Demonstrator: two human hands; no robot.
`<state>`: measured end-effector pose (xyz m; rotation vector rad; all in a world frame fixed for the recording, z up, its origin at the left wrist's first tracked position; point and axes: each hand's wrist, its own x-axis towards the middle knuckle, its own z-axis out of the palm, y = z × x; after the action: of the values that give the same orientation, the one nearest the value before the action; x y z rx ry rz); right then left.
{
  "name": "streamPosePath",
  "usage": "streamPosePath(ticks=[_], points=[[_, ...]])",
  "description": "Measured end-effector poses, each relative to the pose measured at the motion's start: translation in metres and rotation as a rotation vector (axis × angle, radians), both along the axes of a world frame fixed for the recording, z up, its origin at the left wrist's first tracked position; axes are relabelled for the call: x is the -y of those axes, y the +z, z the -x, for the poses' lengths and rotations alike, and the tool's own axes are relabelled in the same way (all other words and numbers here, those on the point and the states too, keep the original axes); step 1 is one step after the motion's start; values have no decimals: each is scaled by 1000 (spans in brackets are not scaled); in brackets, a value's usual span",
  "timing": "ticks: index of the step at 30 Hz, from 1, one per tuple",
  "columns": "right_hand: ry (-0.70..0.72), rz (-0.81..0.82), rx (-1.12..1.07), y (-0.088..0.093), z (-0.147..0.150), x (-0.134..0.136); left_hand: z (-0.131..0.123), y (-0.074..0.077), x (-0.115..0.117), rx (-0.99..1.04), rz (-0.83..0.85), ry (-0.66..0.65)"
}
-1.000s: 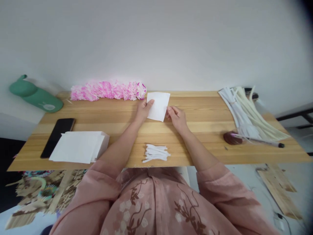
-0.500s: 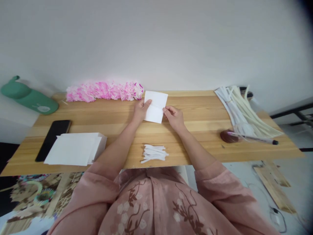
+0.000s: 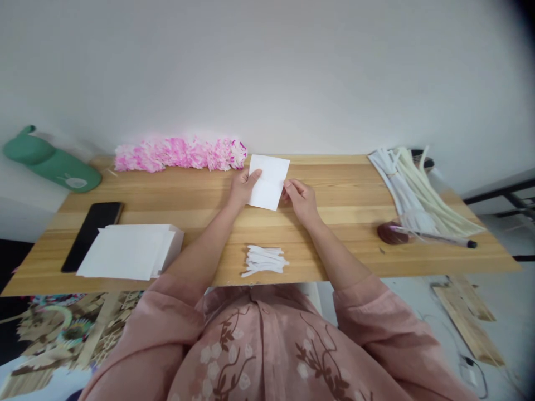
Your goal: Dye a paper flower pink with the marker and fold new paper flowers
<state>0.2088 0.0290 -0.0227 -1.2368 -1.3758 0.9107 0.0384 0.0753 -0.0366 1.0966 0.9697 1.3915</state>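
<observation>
A white rectangular sheet of paper [image 3: 270,181] with a faint crease across it is held above the table, slightly tilted. My left hand [image 3: 243,186] grips its left edge, thumb on top and the other fingers hidden beneath. At the right edge, my right hand [image 3: 301,200] is closed in a pinch, its thumb and curled fingers at the paper's side. Nearer to me, between my forearms, lies a small pile of short white strips [image 3: 265,259]. A stack of white paper [image 3: 125,250] rests beside my left forearm.
A black phone [image 3: 92,234] lies partly under the paper stack. The green bottle [image 3: 54,164] stands at the far left, near a row of pink fluffy flowers [image 3: 179,155]. To the right are bundled white and cream strips [image 3: 412,189], a dark red round object [image 3: 392,233] and a pen [image 3: 453,240].
Both hands and the paper have shifted very slightly to the right. My right thumb has slid from overlapping the paper to its very edge.
</observation>
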Motion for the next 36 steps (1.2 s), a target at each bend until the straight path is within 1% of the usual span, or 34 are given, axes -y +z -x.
streamPosePath(ticks=[8, 12, 20, 36], points=[[-32, 56, 8, 0, 2, -1, -1, 2, 1, 11, 22, -10], [-57, 45, 39, 0, 2, -1, -1, 4, 2, 12, 20, -20], [-58, 16, 55, -5, 0, -2, -2, 7, 4, 33, 14, -28], [-70, 0, 68, 0, 1, 0, -2, 12, 7, 18, 46, -19]])
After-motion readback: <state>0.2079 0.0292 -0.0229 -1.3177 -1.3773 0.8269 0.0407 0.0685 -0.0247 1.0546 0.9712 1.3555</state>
